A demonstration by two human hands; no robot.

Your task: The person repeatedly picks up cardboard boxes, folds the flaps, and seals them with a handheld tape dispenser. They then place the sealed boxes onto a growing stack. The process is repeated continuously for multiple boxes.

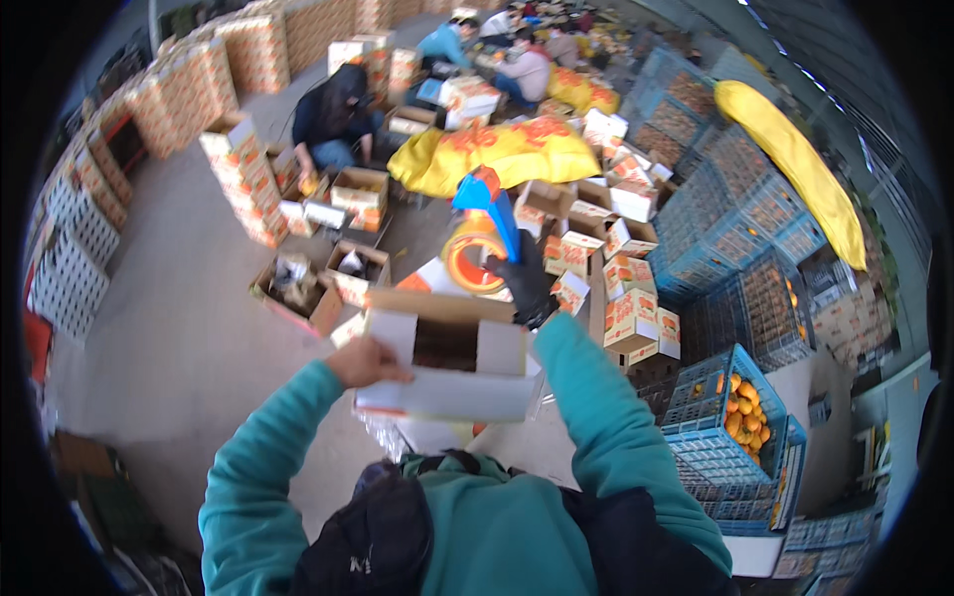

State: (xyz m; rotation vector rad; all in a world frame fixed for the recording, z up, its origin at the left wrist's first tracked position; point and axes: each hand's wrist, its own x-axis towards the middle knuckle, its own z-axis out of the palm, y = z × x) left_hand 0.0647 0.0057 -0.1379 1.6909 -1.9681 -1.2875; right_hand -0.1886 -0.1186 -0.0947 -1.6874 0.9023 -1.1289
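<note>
A cardboard carton (455,398) stands right in front of me, with its short flaps folded inward and its long flaps spread. Between the short flaps a dark gap shows, and I cannot tell what lies inside. My bare left hand (370,363) holds the carton's left end, fingers over the flap's edge. In a black glove, my right hand (528,279) grips a blue tape dispenser (505,220) above the far side of the carton. A wide roll of tape (475,257) with an orange core sits on the dispenser.
Several printed cartons (630,320) stand to the right, near blue crates (689,421), one filled with orange fruit (745,417). Ahead lies a yellow printed sack (496,156). A person in black (335,119) crouches at the left near stacked cartons (242,179); other people work farther back.
</note>
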